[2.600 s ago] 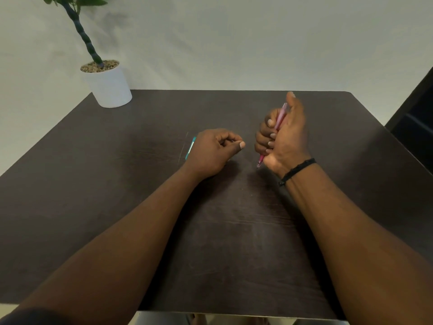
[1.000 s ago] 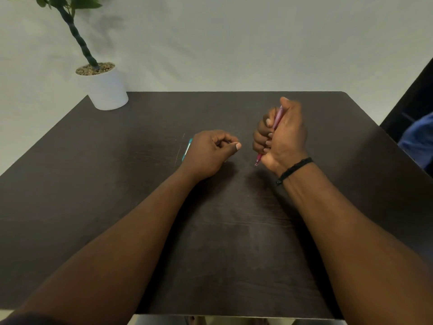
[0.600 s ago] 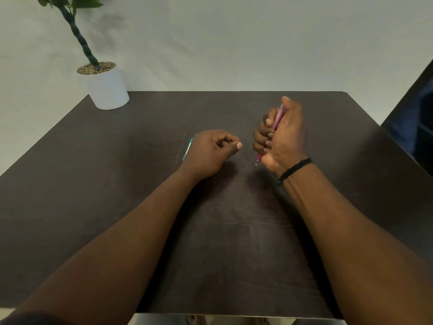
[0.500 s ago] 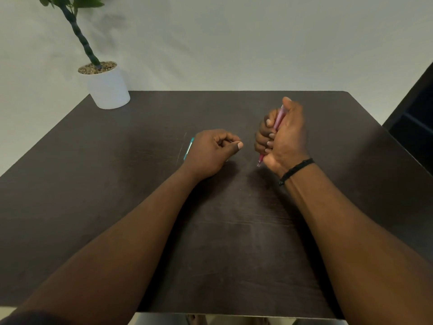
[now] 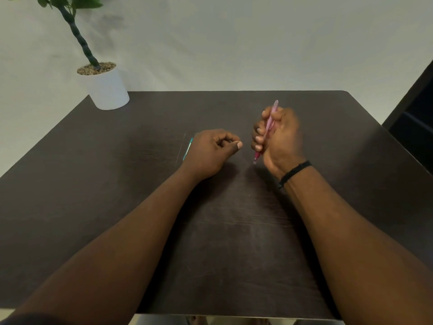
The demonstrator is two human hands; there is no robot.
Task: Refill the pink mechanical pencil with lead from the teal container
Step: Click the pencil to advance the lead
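My right hand point(image 5: 280, 139) is closed around the pink mechanical pencil point(image 5: 267, 131). The pencil is held steeply, with its tip point(image 5: 255, 161) just above the dark table point(image 5: 117, 184) and its top end sticking out above my fingers. This hand is slightly blurred. My left hand point(image 5: 210, 152) rests on the table to its left as a loose fist, thumb against the forefinger, and nothing shows in it. The teal container point(image 5: 188, 149) lies flat at that hand's left side, mostly hidden behind it. A thin pale line point(image 5: 180, 148) lies on the table beside the container.
A white pot with a green plant point(image 5: 105, 86) stands at the table's far left corner. A dark piece of furniture point(image 5: 414, 127) is beyond the right edge. A black band point(image 5: 294, 172) is on my right wrist.
My right thumb has come off the pencil's top end, which now stands free above the fingers. The right hand has shifted slightly. My left hand has stayed in place.
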